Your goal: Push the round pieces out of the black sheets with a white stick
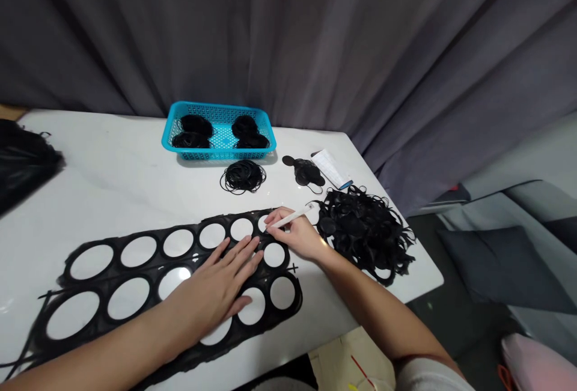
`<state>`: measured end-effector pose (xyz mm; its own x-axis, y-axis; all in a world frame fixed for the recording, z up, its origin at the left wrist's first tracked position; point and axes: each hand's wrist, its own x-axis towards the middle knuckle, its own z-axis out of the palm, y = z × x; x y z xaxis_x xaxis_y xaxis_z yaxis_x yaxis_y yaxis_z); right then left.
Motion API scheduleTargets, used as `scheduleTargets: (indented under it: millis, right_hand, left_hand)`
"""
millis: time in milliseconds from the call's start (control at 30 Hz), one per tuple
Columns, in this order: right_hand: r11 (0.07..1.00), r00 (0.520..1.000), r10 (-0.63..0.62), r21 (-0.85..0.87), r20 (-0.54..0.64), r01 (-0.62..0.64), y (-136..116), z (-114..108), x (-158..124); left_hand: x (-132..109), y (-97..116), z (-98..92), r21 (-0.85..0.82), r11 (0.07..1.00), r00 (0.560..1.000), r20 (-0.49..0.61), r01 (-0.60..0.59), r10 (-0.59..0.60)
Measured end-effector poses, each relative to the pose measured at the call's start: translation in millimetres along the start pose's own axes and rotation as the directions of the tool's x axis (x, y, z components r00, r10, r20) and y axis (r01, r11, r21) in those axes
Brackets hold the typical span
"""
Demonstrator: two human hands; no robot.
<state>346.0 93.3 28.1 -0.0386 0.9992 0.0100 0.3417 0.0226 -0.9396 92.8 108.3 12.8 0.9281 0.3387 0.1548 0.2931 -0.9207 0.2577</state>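
The left hand (214,292) lies palm down, fingers slightly spread, on a black sheet (155,272) with rows of round holes, stretching from lower left to centre of the frame. At centre, the right hand (298,236) pinches a slim white pen-like tool (295,215) between thumb and fingers, its lower end at a top-row hole. Right of centre sits a tangled black pile (363,232).

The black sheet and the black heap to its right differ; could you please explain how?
The black sheet lies flat, while the black heap is raised and tangled. The sheet shows rows of round holes; the heap looks loose and curly. The left hand rests on the sheet, whereas the heap lies beside the right forearm. Both lie on the white table.
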Motion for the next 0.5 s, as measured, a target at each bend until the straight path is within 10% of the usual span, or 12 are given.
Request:
scheduleTargets:
  millis: [500]
  right_hand:
    - [0.998,0.998,-0.058,-0.03,-0.009,0.058,5.4,-0.7,-2.3]
  left_hand:
    - [18.4,13.9,9.4,-0.027,0.999,0.995,-0.091,0.043,-0.046]
